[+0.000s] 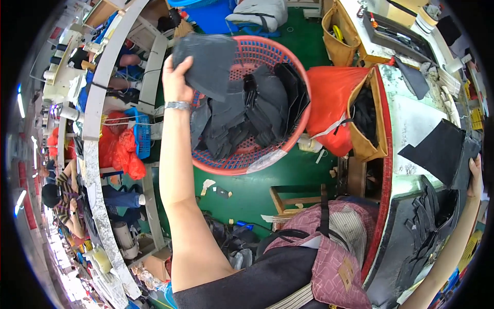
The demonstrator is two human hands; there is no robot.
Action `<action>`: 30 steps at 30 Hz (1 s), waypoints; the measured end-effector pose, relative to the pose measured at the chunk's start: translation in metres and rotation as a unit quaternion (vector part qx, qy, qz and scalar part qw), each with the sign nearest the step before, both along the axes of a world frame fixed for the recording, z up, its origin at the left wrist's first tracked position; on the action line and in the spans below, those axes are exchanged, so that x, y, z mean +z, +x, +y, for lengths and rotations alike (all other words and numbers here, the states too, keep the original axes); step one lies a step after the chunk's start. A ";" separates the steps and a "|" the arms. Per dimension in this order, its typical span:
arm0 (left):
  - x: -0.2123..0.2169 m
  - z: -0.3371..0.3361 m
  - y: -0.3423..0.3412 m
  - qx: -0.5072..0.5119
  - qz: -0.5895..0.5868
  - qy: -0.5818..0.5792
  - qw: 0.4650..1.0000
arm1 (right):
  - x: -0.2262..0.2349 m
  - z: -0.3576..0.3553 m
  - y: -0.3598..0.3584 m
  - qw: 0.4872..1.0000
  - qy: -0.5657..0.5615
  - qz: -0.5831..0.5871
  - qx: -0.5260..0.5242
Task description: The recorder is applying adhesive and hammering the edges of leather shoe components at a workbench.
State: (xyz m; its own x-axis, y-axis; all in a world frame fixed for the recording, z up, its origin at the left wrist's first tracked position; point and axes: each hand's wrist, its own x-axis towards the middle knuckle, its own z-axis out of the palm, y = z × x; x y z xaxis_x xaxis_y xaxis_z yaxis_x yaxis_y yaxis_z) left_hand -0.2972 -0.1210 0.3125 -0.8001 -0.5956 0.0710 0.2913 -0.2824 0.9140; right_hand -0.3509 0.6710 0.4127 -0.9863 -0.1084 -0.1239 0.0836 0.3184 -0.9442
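Note:
My left hand, with a metal watch band at its wrist, is closed on the edge of a dark grey fabric piece. That piece hangs over the far left rim of a round red plastic basket. Inside the basket lie many black fabric pieces, heaped and partly folded. Far off to the right, my right hand grips the edge of a black fabric panel, which lies on the pale worktable. Just nearer on the table are black fabric strips on a dark surface.
Between basket and table stand a red bag and a tan bag with dark pieces inside. A wooden stool is on the green floor. A white frame runs along the left, with a blue basket and another person beyond.

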 end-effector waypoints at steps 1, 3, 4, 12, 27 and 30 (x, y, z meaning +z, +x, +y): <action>-0.008 -0.019 0.004 0.035 0.016 -0.008 0.999 | -0.001 -0.012 -0.003 1.000 -0.001 -0.001 0.002; -0.032 -0.043 0.020 0.059 0.021 0.040 0.997 | 0.002 -0.050 -0.003 0.998 0.022 -0.025 0.048; -0.047 -0.050 0.039 0.085 0.012 0.061 0.994 | -0.015 -0.064 -0.009 0.999 -0.007 -0.028 0.035; -0.091 -0.043 0.097 0.050 -0.145 -0.065 0.986 | -0.010 -0.157 0.013 0.987 0.032 -0.096 0.123; -0.074 -0.071 -0.085 -0.381 -0.445 -0.675 0.449 | -0.032 -0.195 0.031 0.977 0.006 -0.181 0.116; -0.104 -0.030 -0.080 -0.131 -0.376 -0.811 0.428 | -0.045 -0.200 0.032 0.972 -0.014 -0.211 0.103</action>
